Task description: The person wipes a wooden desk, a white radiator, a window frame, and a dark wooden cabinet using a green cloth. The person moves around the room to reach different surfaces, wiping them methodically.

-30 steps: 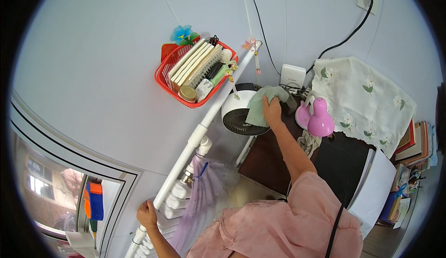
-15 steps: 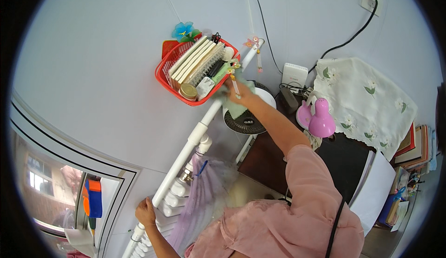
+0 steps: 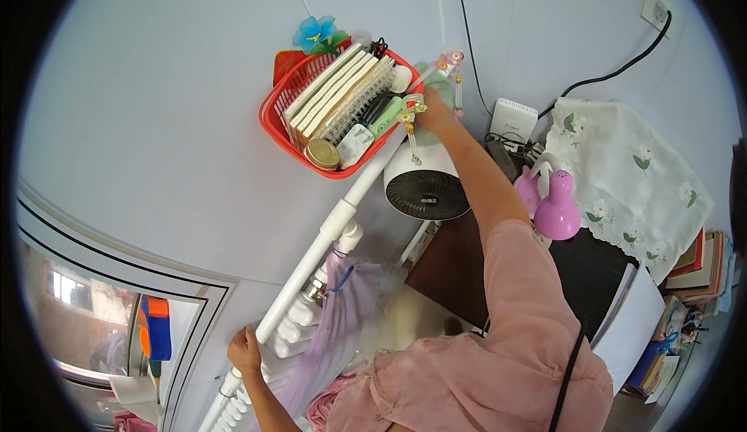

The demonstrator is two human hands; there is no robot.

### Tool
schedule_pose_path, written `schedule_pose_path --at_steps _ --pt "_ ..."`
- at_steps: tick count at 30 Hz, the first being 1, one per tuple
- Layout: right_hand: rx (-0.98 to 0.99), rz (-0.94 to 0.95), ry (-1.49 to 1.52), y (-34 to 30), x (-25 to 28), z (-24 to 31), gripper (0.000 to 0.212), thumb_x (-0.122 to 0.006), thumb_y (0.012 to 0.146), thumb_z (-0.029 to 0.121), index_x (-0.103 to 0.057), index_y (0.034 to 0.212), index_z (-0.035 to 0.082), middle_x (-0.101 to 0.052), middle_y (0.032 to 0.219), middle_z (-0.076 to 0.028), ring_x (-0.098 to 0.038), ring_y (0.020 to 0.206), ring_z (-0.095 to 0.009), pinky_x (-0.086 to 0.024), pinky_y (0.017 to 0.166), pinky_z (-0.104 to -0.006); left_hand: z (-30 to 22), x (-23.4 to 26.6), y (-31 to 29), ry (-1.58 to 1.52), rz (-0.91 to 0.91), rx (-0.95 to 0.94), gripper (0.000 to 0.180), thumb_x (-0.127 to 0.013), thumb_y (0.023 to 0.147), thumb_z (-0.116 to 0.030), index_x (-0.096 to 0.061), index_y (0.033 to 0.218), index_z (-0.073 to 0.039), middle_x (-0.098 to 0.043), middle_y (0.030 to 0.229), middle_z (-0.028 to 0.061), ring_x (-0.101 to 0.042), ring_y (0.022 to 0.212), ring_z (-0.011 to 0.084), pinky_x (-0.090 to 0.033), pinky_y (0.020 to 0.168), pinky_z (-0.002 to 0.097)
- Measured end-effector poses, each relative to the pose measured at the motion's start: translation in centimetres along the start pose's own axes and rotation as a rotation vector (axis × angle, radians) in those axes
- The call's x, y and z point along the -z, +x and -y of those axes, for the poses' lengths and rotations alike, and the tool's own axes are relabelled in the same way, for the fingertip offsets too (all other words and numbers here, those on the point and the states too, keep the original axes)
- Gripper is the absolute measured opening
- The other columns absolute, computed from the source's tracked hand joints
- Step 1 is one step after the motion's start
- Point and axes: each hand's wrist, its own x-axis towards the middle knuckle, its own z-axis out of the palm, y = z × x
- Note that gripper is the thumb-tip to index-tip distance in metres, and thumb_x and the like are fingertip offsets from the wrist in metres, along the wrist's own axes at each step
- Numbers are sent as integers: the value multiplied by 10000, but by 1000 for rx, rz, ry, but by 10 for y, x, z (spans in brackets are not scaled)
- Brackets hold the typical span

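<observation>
My left hand [image 3: 246,349] is closed against the lower part of a slanting white pipe [image 3: 311,265], thumb on top. Farther up, my right hand [image 3: 436,113] is pressed round a pale green cloth [image 3: 440,86] against the upper end of the same pipe; its fingertips are partly hidden. Just left of it a red plastic basket [image 3: 274,130] holds notebooks [image 3: 331,94], a round tin [image 3: 321,153] and other small items. Beaded ornaments [image 3: 412,121] hang by the basket and beside the cloth. A white and black fan [image 3: 426,191] is under my right forearm.
Purple gauze [image 3: 336,331] hangs by the white radiator [image 3: 289,331]. To the right are a pink desk lamp [image 3: 558,206], a white router [image 3: 513,119], an embroidered cloth [image 3: 622,160] and stacked books [image 3: 692,269]. A black cable [image 3: 607,80] runs to a wall socket.
My right hand has moved up and away along the pipe with the green cloth, uncovering the fan more. My left hand keeps its place on the pipe. The view has shifted slightly.
</observation>
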Motion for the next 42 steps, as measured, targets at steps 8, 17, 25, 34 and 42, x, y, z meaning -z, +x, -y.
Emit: schedule_pose_path --at_steps 8,17,25,34,42 --pt "200 177 -93 -30 3 61 372 -652 794 239 -620 1084 9 -613 1143 -158 -512 1188 -323 -325 1086 -413 5 -1 -7 9 -22 25 428 -536 928 -393 -694 796 -17 -632 667 179 -621 632 363 -472 602 439" --pt "346 260 -206 -36 16 93 268 -558 857 205 -640 1032 19 -642 1026 -180 -599 988 -336 -475 882 -450 8 2 -5 35 11 -2 410 -526 933 -386 -689 801 -33 -631 705 177 -612 670 376 -466 617 442" --pt "551 -35 235 -201 -13 252 286 -566 749 83 -585 1029 30 -570 1134 -147 -477 1219 -364 -469 952 -424 0 4 -5 7 -7 28 370 -569 917 -367 -713 825 -39 -673 743 151 -642 675 348 -489 632 422" --pt "349 -27 341 -226 -18 303 315 -611 750 69 -586 1063 39 -573 1156 -113 -490 1219 -279 -470 910 -432 1 7 -10 -30 -35 -29 343 -551 930 -345 -708 831 -57 -671 762 136 -645 697 341 -489 627 433" --pt "617 -98 291 -259 -35 319 319 -580 734 72 -610 1048 25 -598 1151 -118 -519 1172 -284 -470 888 -422 5 7 -11 -56 -50 -128 385 -518 958 -357 -711 824 -53 -670 731 140 -639 651 352 -492 600 454"
